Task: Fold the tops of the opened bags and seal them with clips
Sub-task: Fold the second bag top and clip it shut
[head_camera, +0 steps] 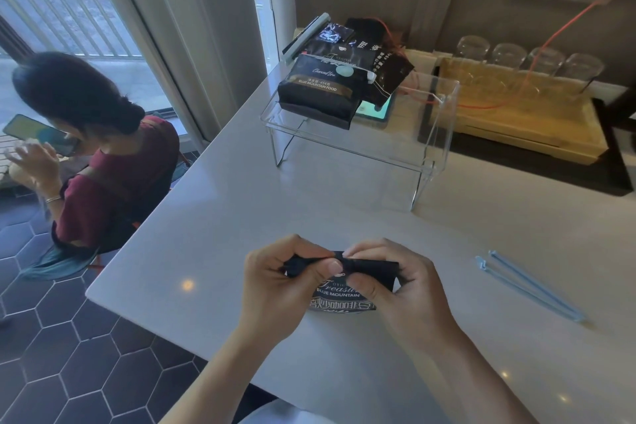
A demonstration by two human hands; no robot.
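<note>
Head view: the pale tabletop (241, 203) fills most of the frame, with a clear acrylic stand (361, 134) toward its far edge carrying a pile of black bags (320, 93), at least one of them already closed with a clip. Near the front edge, a black coffee bag (344, 293) is held between both hands. The left hand (275, 286) pinches the folded top at its left end, and the right hand (402, 282) pinches it from the middle toward the right end, both closed tight on the fold. The fold runs left to right. A long blue clip (530, 286) lies on the tabletop to the right, well apart from the bag and angled toward the right front edge. The right hand is the nearer one to fetch it.
</note>
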